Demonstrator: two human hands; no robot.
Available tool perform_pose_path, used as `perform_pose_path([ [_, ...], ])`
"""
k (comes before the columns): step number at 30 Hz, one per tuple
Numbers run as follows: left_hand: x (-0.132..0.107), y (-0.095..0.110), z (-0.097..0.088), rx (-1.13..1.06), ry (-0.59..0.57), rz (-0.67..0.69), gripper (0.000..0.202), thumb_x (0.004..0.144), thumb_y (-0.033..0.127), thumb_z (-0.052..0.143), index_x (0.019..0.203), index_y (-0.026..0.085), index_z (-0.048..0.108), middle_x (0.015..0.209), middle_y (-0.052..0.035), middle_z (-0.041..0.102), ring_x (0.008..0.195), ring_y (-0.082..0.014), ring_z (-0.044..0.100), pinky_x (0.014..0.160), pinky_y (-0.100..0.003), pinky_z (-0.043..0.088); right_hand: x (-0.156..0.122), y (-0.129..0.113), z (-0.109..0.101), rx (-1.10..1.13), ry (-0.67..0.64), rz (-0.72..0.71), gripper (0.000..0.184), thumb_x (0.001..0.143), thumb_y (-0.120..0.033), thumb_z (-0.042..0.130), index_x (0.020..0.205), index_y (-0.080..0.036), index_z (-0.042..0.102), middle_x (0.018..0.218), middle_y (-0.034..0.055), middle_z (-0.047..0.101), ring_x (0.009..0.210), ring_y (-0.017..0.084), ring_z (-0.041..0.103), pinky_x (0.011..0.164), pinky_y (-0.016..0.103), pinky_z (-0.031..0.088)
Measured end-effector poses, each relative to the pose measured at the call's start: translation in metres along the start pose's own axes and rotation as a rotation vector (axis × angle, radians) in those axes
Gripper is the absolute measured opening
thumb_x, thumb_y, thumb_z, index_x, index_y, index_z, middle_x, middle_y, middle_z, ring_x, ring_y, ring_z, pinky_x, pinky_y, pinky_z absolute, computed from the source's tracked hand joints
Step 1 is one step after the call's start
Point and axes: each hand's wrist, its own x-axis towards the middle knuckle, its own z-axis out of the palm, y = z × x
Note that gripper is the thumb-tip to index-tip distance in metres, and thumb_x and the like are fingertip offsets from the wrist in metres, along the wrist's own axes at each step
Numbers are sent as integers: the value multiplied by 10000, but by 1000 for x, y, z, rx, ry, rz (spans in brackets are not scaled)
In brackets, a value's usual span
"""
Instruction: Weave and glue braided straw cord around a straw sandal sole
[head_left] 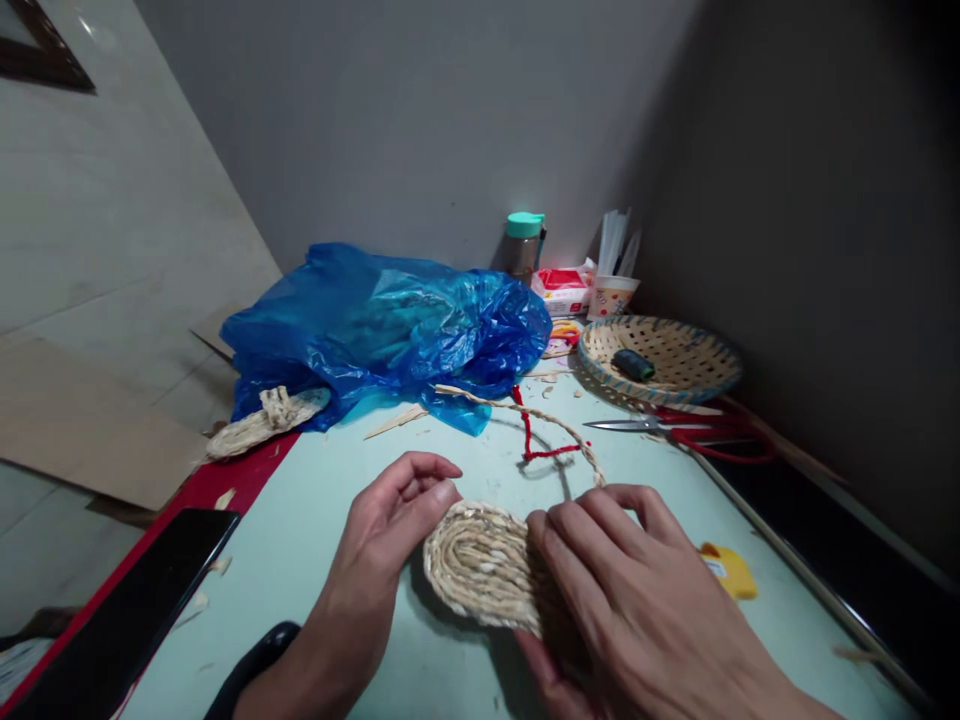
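Note:
An oval woven straw sole (480, 565), built of coiled braid, is tilted up above the pale green table top (360, 590). My right hand (615, 580) grips its right end, with fingers over the top edge and the thumb underneath. From near those fingers a loose braided straw strand (551, 412) arcs up and back to the left. My left hand (390, 530) is at the sole's left end, fingers loosely curled and the thumb tip at the rim. I see nothing held between its fingers. The sole's right end is hidden by my right hand.
A blue plastic bag (382, 320) lies behind, with a woven straw slipper (270, 422) before it. Red-handled scissors (675, 428), a bamboo basket (675, 360) and a yellow object (731, 570) are right. Red wire (528, 430) lies centrally; a black phone (157, 610) is left.

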Motion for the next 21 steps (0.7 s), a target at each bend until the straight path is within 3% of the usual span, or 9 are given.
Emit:
perform_pose_path([
  [6, 1, 0, -2, -70, -138, -100, 128, 871, 274, 713, 958, 195, 663, 757, 30, 565, 720, -103, 529, 661, -203, 418, -3, 5, 5, 32, 5, -48, 125, 723, -260, 684, 808, -170, 676, 785, 15, 634, 720, 212, 494, 714, 404, 337],
  [13, 2, 2, -2, -171, -159, -189, 132, 860, 228, 717, 976, 209, 658, 780, 15, 592, 736, -111, 574, 690, -206, 458, -1, 8, 6, 54, 76, -44, 148, 728, -262, 698, 827, -155, 670, 763, 12, 620, 697, 204, 470, 711, 397, 344],
  [17, 1, 2, -2, -197, -164, -240, 117, 866, 210, 689, 980, 216, 662, 787, 2, 599, 742, -131, 593, 696, -227, 474, -3, 8, 5, 84, -7, -20, 128, 767, -244, 695, 853, -150, 678, 805, 21, 637, 732, 206, 503, 745, 409, 353],
  [21, 4, 0, -3, -232, -183, -235, 153, 940, 320, 595, 1018, 213, 672, 853, -23, 620, 787, -151, 594, 734, -258, 490, -4, 5, 0, 109, -32, -8, 165, 750, -258, 739, 852, -142, 683, 804, 21, 635, 727, 202, 504, 735, 409, 347],
])
